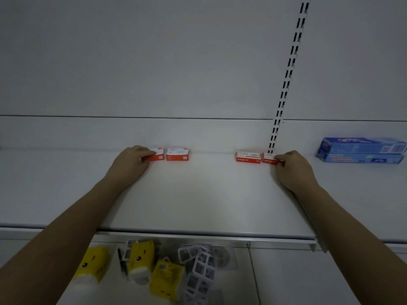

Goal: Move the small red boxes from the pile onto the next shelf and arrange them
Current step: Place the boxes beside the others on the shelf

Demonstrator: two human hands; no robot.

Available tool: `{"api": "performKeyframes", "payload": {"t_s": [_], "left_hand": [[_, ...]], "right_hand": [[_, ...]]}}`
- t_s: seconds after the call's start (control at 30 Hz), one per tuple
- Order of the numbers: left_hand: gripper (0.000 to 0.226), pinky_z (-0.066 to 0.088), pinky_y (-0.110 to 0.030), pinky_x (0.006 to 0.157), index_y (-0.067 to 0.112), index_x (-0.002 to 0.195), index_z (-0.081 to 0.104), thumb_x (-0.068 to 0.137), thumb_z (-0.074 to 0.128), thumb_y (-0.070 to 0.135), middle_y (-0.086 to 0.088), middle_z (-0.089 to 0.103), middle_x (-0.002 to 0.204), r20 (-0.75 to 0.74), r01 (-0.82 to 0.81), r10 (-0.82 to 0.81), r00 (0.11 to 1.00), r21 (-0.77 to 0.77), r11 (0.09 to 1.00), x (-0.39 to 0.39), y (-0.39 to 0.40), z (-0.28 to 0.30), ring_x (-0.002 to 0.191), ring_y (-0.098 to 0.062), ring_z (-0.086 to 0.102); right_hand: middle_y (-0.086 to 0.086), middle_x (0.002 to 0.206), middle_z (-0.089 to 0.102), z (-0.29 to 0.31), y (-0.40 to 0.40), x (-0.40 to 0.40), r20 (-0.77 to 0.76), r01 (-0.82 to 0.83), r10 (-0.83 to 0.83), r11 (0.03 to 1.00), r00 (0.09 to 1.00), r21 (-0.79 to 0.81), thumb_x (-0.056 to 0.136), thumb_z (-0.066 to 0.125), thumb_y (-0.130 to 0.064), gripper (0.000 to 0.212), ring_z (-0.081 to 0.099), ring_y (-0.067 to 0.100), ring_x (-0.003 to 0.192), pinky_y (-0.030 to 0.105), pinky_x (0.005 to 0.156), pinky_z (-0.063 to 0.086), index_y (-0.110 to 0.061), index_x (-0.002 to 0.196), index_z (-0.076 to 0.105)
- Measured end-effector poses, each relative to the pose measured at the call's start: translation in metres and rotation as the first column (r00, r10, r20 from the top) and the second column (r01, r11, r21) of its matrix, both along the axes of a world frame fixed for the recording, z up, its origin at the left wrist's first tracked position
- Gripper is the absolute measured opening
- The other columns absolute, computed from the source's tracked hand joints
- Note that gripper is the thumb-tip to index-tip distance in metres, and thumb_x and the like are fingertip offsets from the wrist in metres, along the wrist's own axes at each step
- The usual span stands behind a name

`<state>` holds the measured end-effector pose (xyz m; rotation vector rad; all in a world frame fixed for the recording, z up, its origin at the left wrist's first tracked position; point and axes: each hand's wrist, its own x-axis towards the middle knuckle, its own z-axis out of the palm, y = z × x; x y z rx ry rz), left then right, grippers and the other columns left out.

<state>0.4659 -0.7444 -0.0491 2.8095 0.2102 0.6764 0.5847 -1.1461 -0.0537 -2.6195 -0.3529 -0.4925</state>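
Several small red and white boxes stand in a row at the back of the white shelf (pixel 207 194). My left hand (pixel 130 161) grips the leftmost red box (pixel 156 154), which rests on the shelf. A second red box (pixel 177 154) stands just right of it. Further right stands a third red box (pixel 248 157). My right hand (pixel 294 167) holds the rightmost red box (pixel 269 158) against the shelf, right beside the third one. My fingers cover parts of both outer boxes.
Two stacked blue boxes (pixel 361 151) lie at the shelf's back right. A slotted upright rail (pixel 286 80) runs up the back wall. On the lower shelf lie yellow packs (pixel 141 258) and white plastic hook strips (pixel 198 269).
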Motion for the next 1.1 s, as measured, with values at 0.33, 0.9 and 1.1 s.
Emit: {"api": "performKeyframes", "payload": {"t_s": [0.33,0.9,1.1], "left_hand": [[0.033,0.041,-0.040,0.099,0.011,0.124,0.063,0.092,0.057,0.015,-0.010,0.061,0.127,0.038,-0.031,0.031,0.999,-0.002,1.000,0.000,-0.002,0.002,0.115,-0.029,0.054],[0.036,0.047,-0.031,0.084,0.030,0.103,0.061,0.088,0.047,0.060,0.005,0.064,0.110,-0.234,-0.354,0.329,0.915,-0.074,0.932,-0.181,0.101,0.093,0.098,-0.016,0.058],[0.031,0.048,-0.029,0.080,0.032,0.101,0.062,0.087,0.049,0.056,0.010,0.063,0.101,-0.184,-0.457,0.430,0.884,-0.144,0.878,-0.317,0.209,0.102,0.091,-0.011,0.059]], "right_hand": [[0.017,0.120,0.057,0.013,0.003,-0.007,0.122,0.043,-0.072,0.974,0.990,0.224,0.095,0.050,-0.015,0.031,0.054,0.033,0.108,0.037,0.085,0.045,-0.010,0.122,0.062],[0.007,0.085,0.069,0.112,0.337,-0.195,-0.212,-0.634,0.617,0.773,0.758,-0.017,0.091,0.049,-0.037,0.032,0.064,0.027,0.081,0.032,0.072,0.048,-0.010,0.082,0.066],[0.010,0.089,0.072,0.116,0.477,-0.284,-0.232,-0.730,0.707,0.683,0.668,-0.025,0.090,0.050,-0.035,0.034,0.067,0.028,0.083,0.038,0.076,0.053,-0.005,0.089,0.067]]}}
